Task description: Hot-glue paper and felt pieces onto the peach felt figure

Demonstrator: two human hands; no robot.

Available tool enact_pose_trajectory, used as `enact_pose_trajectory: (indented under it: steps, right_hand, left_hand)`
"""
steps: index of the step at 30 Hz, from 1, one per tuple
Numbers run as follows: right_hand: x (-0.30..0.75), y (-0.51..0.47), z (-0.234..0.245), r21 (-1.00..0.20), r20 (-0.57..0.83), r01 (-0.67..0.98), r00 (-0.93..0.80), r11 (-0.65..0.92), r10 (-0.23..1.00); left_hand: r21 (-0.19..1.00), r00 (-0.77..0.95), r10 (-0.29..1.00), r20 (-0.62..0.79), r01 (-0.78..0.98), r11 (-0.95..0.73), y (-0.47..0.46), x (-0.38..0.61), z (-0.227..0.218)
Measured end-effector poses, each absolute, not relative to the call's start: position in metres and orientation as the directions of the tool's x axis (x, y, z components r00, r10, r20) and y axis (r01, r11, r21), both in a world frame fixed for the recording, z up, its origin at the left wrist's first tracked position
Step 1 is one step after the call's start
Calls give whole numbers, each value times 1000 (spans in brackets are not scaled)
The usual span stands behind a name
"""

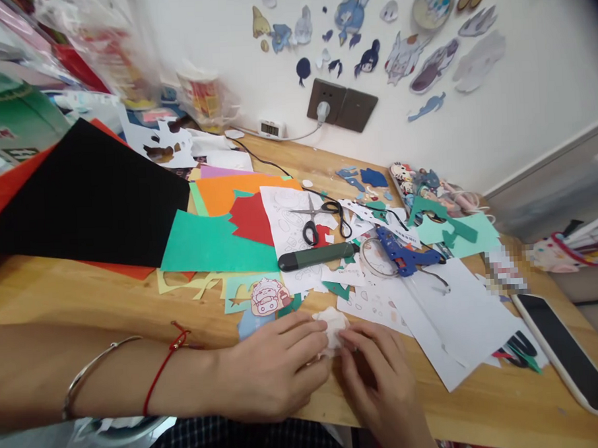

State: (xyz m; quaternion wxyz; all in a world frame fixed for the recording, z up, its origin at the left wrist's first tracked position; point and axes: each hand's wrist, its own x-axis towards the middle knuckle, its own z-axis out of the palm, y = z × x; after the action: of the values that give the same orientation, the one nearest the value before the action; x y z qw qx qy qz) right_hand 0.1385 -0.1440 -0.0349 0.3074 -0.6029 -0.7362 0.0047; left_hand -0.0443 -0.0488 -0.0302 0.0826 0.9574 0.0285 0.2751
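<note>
Both hands rest at the near edge of a wooden desk (44,294). My left hand (273,367) and my right hand (380,382) meet over a small white paper cutout (333,323), fingers bent and pressing on it from both sides. A pink cartoon cutout (267,297) lies just beyond my left hand. A silver bangle (94,368) and a red string (164,365) circle my left forearm.
Black scissors (316,220), a dark green utility knife (317,256) and a blue glue gun (404,254) lie mid-desk among white sheets and coloured paper scraps. Black (89,193), green (211,244) and orange (228,191) sheets spread left. A tablet (567,354) sits at right.
</note>
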Motion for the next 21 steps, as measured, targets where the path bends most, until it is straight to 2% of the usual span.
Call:
enact_pose_trajectory:
  steps: [5,7,10,12,14,18,21]
  right_hand:
    - [139,-143,-35,-374,395,896,-79,239,915]
    - [138,-142,-34,-407,385,884,-65,232,921]
    - [136,-141,-26,-500,389,825,-58,263,920]
    - [138,-141,-19,-577,359,775,-44,258,933]
    - [148,-141,-11,-605,322,773,22,189,946]
    - [189,-142,-2,-543,276,839,207,-25,938]
    - [224,-143,-2,-468,198,880,195,-83,961]
  left_hand:
    - [372,826,318,466,143,-917,-38,-37,-22]
    - [469,819,414,397,206,-859,-33,-33,-20]
    - [551,830,479,284,268,-791,-27,-27,-18]
    - [568,844,488,221,296,-768,-24,-22,-18]
    - [567,854,488,181,315,-762,-21,-19,-17]
    - [557,867,477,142,329,-762,-19,-13,-14]
    - [559,866,486,117,347,-753,-19,-11,-12]
